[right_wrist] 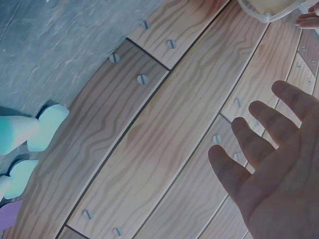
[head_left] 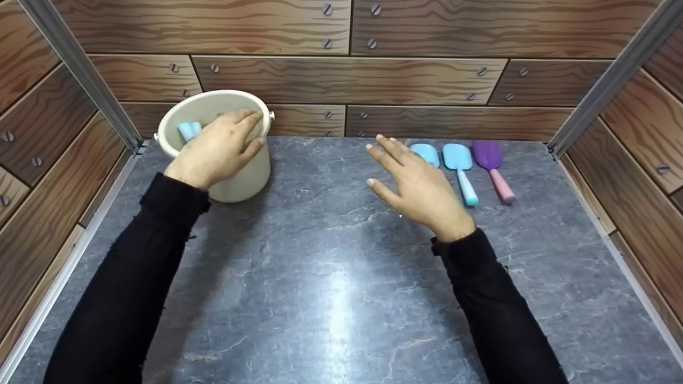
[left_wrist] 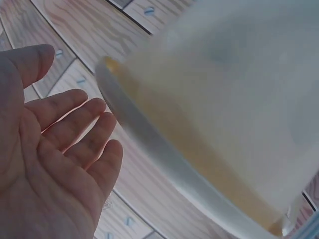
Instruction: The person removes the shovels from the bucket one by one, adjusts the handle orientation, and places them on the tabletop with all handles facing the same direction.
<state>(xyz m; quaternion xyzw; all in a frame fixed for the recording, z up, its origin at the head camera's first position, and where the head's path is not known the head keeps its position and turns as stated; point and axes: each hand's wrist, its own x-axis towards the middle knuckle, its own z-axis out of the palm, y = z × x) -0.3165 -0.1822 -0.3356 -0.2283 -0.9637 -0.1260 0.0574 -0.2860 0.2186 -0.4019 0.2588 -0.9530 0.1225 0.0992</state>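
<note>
My left hand [head_left: 219, 146] is over the cream bucket [head_left: 240, 178] at the back left, its fingers loosely extended and nothing in the palm. In the left wrist view, its fingertips are close to the bucket's rim [left_wrist: 164, 154]. A light blue piece [head_left: 189, 130] shows inside the bucket, the rest of it hidden by the hand. My right hand [head_left: 419, 189] hovers with spread fingers and holds nothing. It partly covers a blue toy shovel [head_left: 426, 154]. Beside that lie another blue shovel [head_left: 458, 157] with a turquoise handle and a purple shovel [head_left: 487, 154] with a pink handle.
The grey marbled tabletop [head_left: 299, 256] is bounded by wood-patterned panels [head_left: 347, 80] at the back and both sides. Metal posts [head_left: 101, 90] stand at the two rear corners. The shovels lie near the back edge, right of the middle.
</note>
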